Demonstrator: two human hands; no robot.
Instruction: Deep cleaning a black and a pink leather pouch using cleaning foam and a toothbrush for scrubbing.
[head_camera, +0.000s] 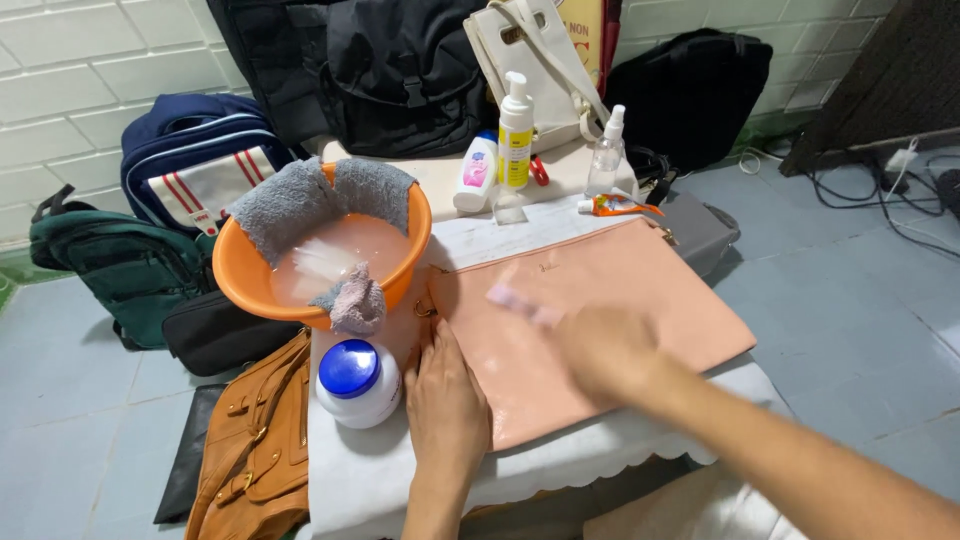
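Nearest the lens, the right hand (605, 350) is a blur over the middle of the pink pouch (600, 320), something pale pink smeared at its fingertips; whether it grips that or just presses it down, I cannot tell. Now sweeping from the left: a green bag (120, 270) sits on the floor, a navy backpack (190, 165) behind it against the tiled wall. A tan handbag (255, 450) slumps by the table's (360, 480) edge. Up on the white table, an orange basin (400, 270) holds cloudy water, with grey cloths (300, 205) draped over its rim. In front of it stands a white jar (358, 385) with a blue lid. Then the left hand (445, 400), open and flat, fingers together, pinning the pouch's near left corner to the table. The pouch itself lies flat across the table's middle, a wide rectangle, salmon pink, smooth and faintly glossy, with a gold ring at its left end and a zip pull at its far right corner. Behind it stand a white bottle (476, 172), a pump bottle (515, 135) and a clear spray bottle (605, 155), with a small orange tube (620, 206) lying beside them. A cream bag (530, 60) and black bags (400, 70) crowd the back. Grey floor tiles on the right, cables (880, 185) trailing.
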